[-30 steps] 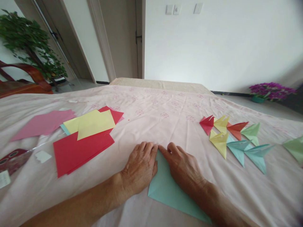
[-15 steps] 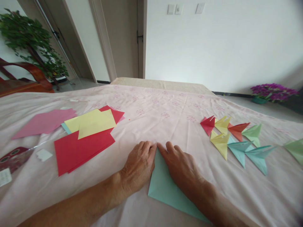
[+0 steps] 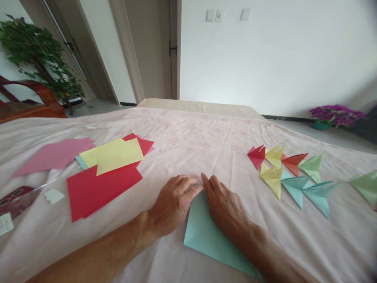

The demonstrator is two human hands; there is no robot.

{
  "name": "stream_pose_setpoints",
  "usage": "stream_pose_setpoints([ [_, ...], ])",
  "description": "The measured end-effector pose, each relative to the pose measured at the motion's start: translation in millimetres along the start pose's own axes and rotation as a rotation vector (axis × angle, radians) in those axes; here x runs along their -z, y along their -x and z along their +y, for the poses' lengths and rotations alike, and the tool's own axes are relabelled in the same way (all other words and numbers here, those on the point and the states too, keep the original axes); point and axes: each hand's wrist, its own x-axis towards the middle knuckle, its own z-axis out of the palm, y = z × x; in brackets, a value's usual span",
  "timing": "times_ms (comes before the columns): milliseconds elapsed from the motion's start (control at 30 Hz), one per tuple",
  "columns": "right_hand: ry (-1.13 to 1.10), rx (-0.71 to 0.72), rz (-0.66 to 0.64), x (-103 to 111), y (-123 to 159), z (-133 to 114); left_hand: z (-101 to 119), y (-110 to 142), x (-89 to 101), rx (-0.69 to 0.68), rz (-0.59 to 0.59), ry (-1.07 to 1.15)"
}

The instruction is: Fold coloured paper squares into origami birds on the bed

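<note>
Teal paper: a folded teal sheet lies on the pink floral cloth over the surface, front and centre, pointed corner facing away from me.
Left hand: my feed has the left hand at that far corner, thumb and forefinger about the tip; I can't tell if it's a firm pinch.
Right hand: right hand lies along the sheet's right side, forefinger stretched to the tip, other fingers curled; can't tell whether it grips.
Hands together: fingertips meet or nearly meet at the corner.
Flat sheets, left: pink sheets farthest left, then red sheets partly under yellow sheets.
Left edge: clear packet with a red print, white scrap beside it.
Folded pieces, right: two close rows; back one red, yellow, orange-red and green; front one yellow, then two teal. Lone green piece near frame edge.
Background: leafy plant, wooden chair, purple flowers, wall switches.
</note>
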Motion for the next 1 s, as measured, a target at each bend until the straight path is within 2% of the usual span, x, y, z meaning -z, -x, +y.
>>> stream_pose_setpoints([
  [233,-0.081,0.001,0.067,-6,8,11,4,-5,-2.2,-0.124,-0.152,-0.062],
  [400,-0.003,0.035,0.114,-8,36,36,0,-1,-4.2,-0.164,-0.189,-0.129],
  [533,-0.004,-0.024,0.136,-11,62,53,-1,-1,-4.8,-0.232,-0.214,-0.133],
  [633,-0.065,-0.071,0.134,-7,72,55,0,-1,-4.1,-0.266,-0.231,-0.111],
  [800,-0.207,-0.125,0.096,5,72,49,1,-2,-3.9,-0.248,-0.262,-0.090],
  [1000,-0.156,-0.082,0.050,5,60,55,2,-1,-5.2,-0.205,-0.263,-0.104],
])
